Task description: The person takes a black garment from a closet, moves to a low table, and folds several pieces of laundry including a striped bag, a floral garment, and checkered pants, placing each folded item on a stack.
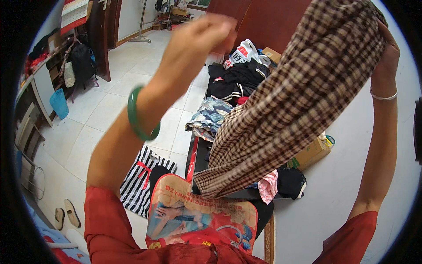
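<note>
A brown and cream checked cloth hangs slantwise from my raised right hand, which grips its upper end at the top right. Its lower end trails over the dark table. My left hand, blurred and with a green bangle on its wrist, is raised to the left of the cloth, apart from it; its fingers are curled and I cannot tell whether they hold anything. Behind the cloth lie black garments and a blue leaf-patterned fabric. A pink cloth hangs at the table's near edge.
A printed apron covers my lap. Left of it a black-and-white striped bag rests on the tiled floor. A cardboard box with scissors is by the wall. Slippers and a blue bin are further left.
</note>
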A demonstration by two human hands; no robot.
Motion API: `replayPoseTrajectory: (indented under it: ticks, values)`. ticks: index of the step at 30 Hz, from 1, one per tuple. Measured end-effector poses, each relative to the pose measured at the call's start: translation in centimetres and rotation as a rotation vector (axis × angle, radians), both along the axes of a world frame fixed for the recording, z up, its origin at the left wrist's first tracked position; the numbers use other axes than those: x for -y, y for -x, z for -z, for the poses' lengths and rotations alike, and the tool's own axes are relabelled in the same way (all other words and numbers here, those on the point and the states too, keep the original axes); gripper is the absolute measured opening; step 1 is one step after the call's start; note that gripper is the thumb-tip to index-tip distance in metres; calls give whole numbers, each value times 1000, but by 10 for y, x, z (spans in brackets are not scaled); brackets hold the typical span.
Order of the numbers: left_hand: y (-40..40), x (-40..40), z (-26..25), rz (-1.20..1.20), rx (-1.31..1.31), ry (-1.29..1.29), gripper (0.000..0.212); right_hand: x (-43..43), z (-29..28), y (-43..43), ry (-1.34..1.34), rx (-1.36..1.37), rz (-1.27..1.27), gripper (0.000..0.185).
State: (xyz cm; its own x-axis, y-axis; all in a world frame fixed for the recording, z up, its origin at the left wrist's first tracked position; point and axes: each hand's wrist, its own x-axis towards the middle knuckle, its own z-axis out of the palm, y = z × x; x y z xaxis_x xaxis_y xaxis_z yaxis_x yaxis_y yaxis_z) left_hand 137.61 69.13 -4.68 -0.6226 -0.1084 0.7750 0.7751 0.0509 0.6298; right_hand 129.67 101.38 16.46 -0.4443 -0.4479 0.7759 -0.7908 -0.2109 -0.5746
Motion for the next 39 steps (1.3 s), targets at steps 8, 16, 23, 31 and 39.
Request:
replayPoseTrajectory:
  ticks: [8,16,23,31,39]
  values:
    - [-37,-26,160,627,852,-151,46,-12,-17,19,-68,59,-199,28]
    - [-51,-64,178,1170,694,-343,52,-15,-8,26,-80,94,-163,28]
    - [-43,-106,159,1381,731,-752,49,-37,0,19,-60,91,-114,27]
    - [1,-79,104,841,663,-794,36,-95,-3,8,-42,85,-32,27]
    - [24,-2,29,183,480,-108,33,-145,20,24,-55,184,-49,26]
